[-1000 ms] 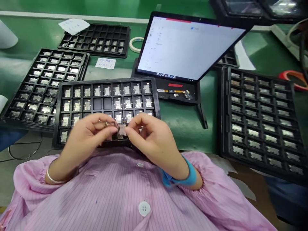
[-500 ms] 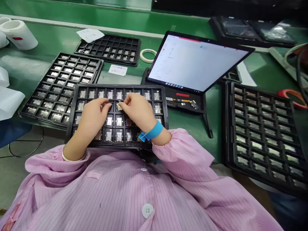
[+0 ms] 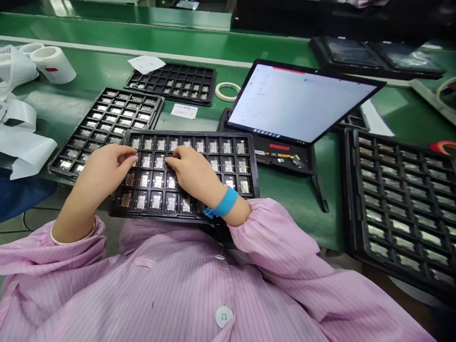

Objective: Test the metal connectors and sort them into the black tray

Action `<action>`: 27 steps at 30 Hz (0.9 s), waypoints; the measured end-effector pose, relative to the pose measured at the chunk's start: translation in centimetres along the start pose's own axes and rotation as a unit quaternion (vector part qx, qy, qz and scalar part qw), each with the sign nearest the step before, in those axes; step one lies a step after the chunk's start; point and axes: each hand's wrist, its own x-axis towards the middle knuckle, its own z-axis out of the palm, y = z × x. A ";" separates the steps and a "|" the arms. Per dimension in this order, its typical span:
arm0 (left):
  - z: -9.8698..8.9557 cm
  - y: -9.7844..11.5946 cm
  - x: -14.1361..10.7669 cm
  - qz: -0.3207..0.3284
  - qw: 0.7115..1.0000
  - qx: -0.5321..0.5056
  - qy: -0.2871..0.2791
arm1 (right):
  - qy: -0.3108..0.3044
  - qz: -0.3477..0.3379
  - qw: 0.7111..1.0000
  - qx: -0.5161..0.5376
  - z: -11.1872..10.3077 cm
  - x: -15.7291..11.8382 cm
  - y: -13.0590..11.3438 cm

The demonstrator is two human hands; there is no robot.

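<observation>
A black compartment tray [image 3: 188, 134] lies in front of me, many of its pockets holding small silver parts. Over its left edge is my left hand [image 3: 103, 173], thumb and forefinger pinched together; whatever is between the fingertips is too small to make out. Nearer the tray's middle, my right hand [image 3: 195, 173] has its thumb and forefinger closed over a pocket in the second row, and its fingertips hide what they hold, if anything. A blue band circles my right wrist.
Another filled tray [image 3: 85, 137] lies left, a partly filled one [image 3: 171, 81] behind. A tilted screen [image 3: 302, 104] stands behind right, with stacked trays [image 3: 409, 204] at far right. A tape ring [image 3: 228, 91], a paper label [image 3: 184, 111] and white rolls [image 3: 53, 64] lie further back.
My left hand has moved left to the tray's left edge, away from my right hand. The silver part seen at my right fingertips no longer shows. The whole view has shifted slightly.
</observation>
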 end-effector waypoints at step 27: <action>2.5 -0.9 1.5 0.127 0.991 -0.019 -0.035 | 0.057 0.084 0.958 0.267 -1.2 1.8 -2.2</action>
